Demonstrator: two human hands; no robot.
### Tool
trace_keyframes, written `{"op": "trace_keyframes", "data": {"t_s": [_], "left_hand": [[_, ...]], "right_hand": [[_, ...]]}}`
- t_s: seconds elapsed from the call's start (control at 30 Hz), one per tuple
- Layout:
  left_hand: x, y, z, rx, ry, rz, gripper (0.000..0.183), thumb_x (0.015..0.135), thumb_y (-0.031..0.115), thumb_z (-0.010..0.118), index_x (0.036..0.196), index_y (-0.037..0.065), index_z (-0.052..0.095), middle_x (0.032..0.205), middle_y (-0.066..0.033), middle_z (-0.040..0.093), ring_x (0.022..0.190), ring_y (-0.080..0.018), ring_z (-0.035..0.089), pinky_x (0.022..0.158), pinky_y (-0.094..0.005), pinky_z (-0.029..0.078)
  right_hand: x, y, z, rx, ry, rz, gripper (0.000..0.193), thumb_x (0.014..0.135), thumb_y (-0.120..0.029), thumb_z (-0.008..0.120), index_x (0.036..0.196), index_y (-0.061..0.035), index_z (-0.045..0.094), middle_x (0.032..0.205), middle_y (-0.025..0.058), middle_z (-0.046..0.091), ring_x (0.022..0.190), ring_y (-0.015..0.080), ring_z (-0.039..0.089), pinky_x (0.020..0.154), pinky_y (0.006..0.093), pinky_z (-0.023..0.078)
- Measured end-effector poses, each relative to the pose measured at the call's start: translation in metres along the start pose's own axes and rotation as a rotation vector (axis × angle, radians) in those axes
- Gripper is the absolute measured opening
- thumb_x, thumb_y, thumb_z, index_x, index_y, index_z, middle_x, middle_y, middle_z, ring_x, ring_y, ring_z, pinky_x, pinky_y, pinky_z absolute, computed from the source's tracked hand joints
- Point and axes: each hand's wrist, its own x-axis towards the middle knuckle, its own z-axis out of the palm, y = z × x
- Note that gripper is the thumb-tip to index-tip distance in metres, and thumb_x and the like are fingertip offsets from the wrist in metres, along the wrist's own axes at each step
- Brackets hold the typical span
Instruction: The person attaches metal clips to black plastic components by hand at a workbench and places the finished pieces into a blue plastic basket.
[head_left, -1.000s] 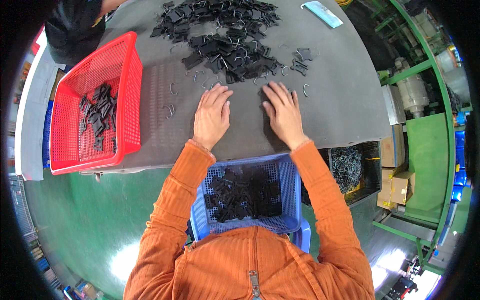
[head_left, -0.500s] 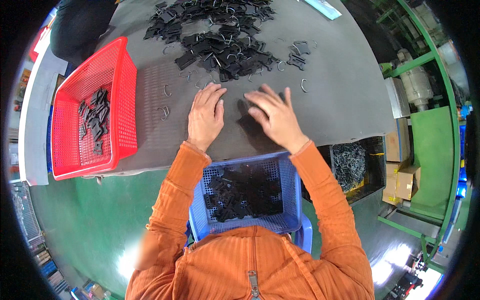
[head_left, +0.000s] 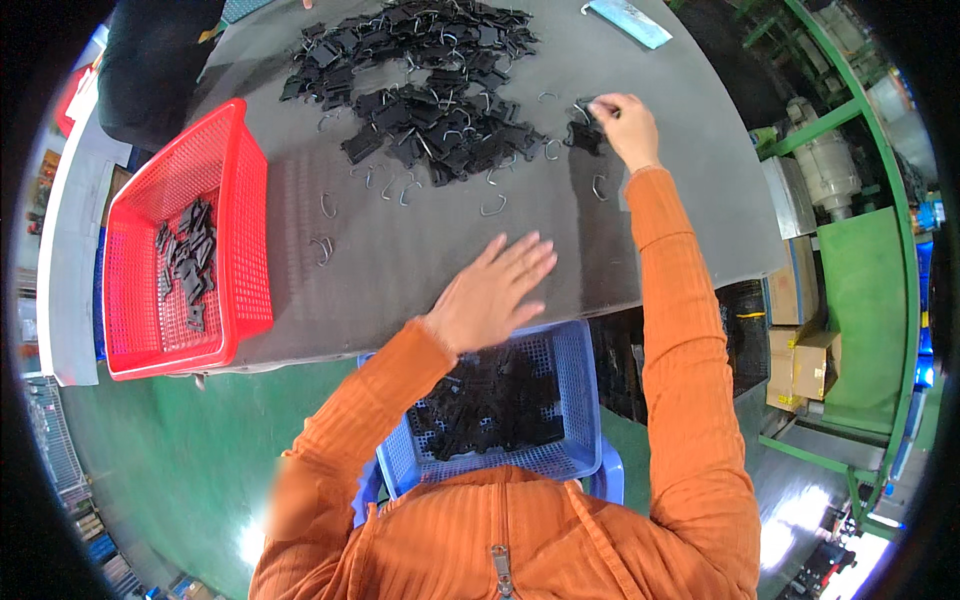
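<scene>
My right hand (head_left: 627, 125) reaches out to the right side of the table, fingers pinched at a small flat black plastic piece (head_left: 584, 106) that they partly cover. A second black piece (head_left: 583, 139) lies just below it. My left hand (head_left: 492, 297) is open, palm down with fingers spread, over the table's near edge above the blue basket (head_left: 585, 400). Inside that basket lie many black plastic pieces (head_left: 480, 405). A large pile of similar black pieces (head_left: 450, 130), mixed with bent metal hooks (head_left: 493, 206), covers the far middle of the table.
At the left of the table stands a red basket (head_left: 255, 220) with some black pieces inside. A light-blue packet (head_left: 628, 22) lies at the far right. A dark crate (head_left: 745, 330) and cardboard boxes (head_left: 800, 365) stand to the right. Someone's dark-clothed body (head_left: 160, 70) is at the far left.
My right hand has moved away and to the right, onto the loose black piece. My left hand has come back toward me and rightward. The view has shifted slightly.
</scene>
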Motion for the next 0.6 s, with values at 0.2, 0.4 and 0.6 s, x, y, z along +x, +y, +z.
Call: {"op": "trace_keyframes", "data": {"t_s": [0.2, 0.4, 0.6], "left_hand": [[-0.064, 0.032, -0.013, -0.357, -0.095, 0.063, 0.045, 0.084, 0.022, 0.06, 0.126, 0.007, 0.051, 0.13, -0.0085, 0.05, 0.126, -0.0237, 0.042, 0.106, -0.0449, 0.029], [-0.044, 0.031, -0.038, -0.51, 0.209, -0.054, 0.029, 0.078, 0.004, 0.062, 0.108, 0.003, 0.061, 0.112, -0.0128, 0.06, 0.106, -0.0301, 0.057, 0.092, -0.0406, 0.045], [0.001, 0.001, -0.036, -0.512, 0.457, -0.137, 0.021, 0.083, -0.002, 0.054, 0.102, 0.002, 0.063, 0.102, -0.013, 0.064, 0.097, -0.0285, 0.06, 0.084, -0.0353, 0.047]], "right_hand": [[0.017, -0.039, -0.009, -0.134, -0.197, -0.024, 0.017, 0.08, -0.026, 0.062, 0.086, -0.0107, 0.067, 0.082, 0.0113, 0.067, 0.082, 0.0317, 0.063, 0.071, 0.0418, 0.049], [0.018, -0.018, 0.002, -0.027, -0.304, -0.076, 0.022, 0.08, -0.028, 0.063, 0.09, -0.0084, 0.064, 0.091, 0.0118, 0.064, 0.086, 0.03, 0.061, 0.075, 0.0404, 0.048], [0.019, -0.032, 0.005, -0.038, -0.253, -0.1, 0.021, 0.076, -0.031, 0.068, 0.087, -0.0135, 0.067, 0.089, 0.007, 0.065, 0.085, 0.0247, 0.062, 0.074, 0.0372, 0.048]]}}
